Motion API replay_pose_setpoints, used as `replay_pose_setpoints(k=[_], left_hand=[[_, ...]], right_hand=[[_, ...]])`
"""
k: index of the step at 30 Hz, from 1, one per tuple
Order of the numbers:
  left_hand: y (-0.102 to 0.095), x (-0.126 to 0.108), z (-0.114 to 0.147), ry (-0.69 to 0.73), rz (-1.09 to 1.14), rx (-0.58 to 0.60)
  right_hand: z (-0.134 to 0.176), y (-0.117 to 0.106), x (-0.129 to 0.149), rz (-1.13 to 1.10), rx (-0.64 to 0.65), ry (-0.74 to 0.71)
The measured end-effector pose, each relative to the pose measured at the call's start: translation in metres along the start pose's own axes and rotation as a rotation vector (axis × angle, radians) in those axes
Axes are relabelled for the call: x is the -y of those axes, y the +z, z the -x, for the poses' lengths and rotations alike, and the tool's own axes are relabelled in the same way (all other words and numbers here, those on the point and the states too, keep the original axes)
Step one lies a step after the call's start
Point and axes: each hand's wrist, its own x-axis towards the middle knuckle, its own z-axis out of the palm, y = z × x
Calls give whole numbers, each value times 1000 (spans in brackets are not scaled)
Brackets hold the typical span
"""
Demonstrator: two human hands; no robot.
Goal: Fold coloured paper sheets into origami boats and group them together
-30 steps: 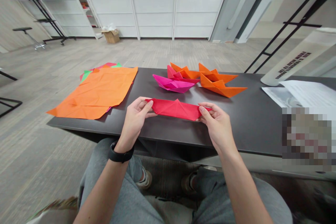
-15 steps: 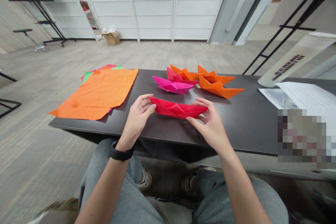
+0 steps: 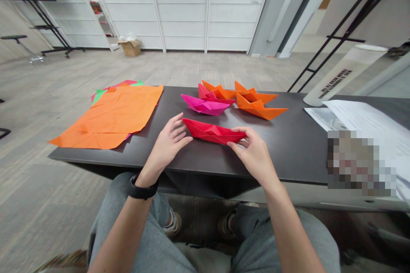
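A red folded paper boat (image 3: 211, 132) is in front of me near the middle of the dark table. My right hand (image 3: 251, 147) pinches its right end between thumb and fingers. Beside the left tip, my left hand (image 3: 169, 140) is open, thumb and fingers apart; whether a fingertip still touches the paper I cannot tell. Just behind the red boat stand a magenta paper boat (image 3: 208, 106) and a pink paper boat (image 3: 209, 93). Several orange paper boats (image 3: 262, 108) are grouped behind and to the right.
Orange paper sheets (image 3: 112, 115) lie stacked at the table's left, with green and pink edges showing under them. At the right are white printed papers (image 3: 361, 115), a blurred-out patch and a white cylinder (image 3: 342, 76). The table's front edge (image 3: 192, 169) runs above my knees.
My left hand has opened and let go of the boat's left end. The right hand keeps its pinch at the other end. The whole view has shifted slightly.
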Motion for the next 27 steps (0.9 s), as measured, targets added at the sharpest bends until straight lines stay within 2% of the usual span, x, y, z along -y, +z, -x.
replay_pose_setpoints(k=[8,12,18,27], left_hand=[[-2,4,-1,12,-35,-16],[-2,4,-1,1,-39,-15],[-3,4,-1,14,-68,-12],[-3,4,-2,-1,-51,-22]], right_hand=[[-17,-73,-20,18,-205,-20],[-22,-97,-41,88,-273,-6],[-26,-103,-59,279,-319,-32],[-23,-102,-47,586,-369,-252]])
